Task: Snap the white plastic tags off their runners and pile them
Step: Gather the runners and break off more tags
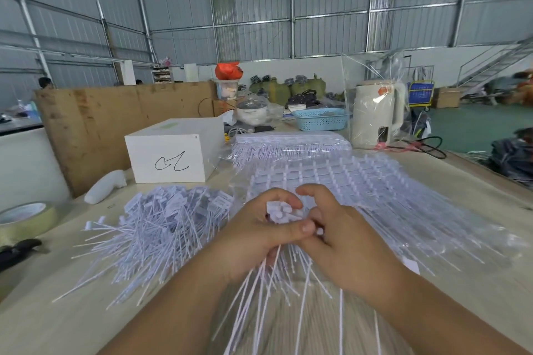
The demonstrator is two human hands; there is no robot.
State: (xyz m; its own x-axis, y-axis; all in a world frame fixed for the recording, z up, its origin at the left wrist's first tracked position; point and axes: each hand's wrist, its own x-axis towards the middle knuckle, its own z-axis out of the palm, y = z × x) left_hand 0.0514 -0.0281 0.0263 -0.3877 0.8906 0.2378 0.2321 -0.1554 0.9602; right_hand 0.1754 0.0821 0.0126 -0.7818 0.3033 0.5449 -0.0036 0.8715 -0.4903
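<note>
**Op:** Log entry, head view. Centre of frame: my left hand (253, 228) is curled round a bundle of thin white plastic tags (284, 215), heads bunched at the top, long tails (259, 291) fanning toward the bottom edge. My right hand (334, 228) curls in from the right, thumb and fingers closing on the same heads. Both grips are pressed tight on the bundle.

**Obs:** Where is the rest of the stock?

**Op:** The loose pile of freed white tags (161, 222) lies left of centre on the pale wooden table (476, 181), just beside my left hand. The unsnapped sheets of white tags on their runners (360, 181) lie right of centre, partly in clear plastic wrap (461, 239), touching the area under my hands. A second wrapped stack (288, 144) sits above that.

**Obs:** Step?

**Op:** My judgement: gathering a snapped handful before it goes to the pile. I cannot tell whether any runner is left in the bundle; the fingers hide it.

**Obs:** Risks?

**Op:** The tails are springy and splayed; a loosened grip would scatter them toward me, off the table's near edge. Dropped to the right, they'd mix with the unsnapped sheets. A twist with too many held at once may bend tails instead of breaking cleanly.
</note>
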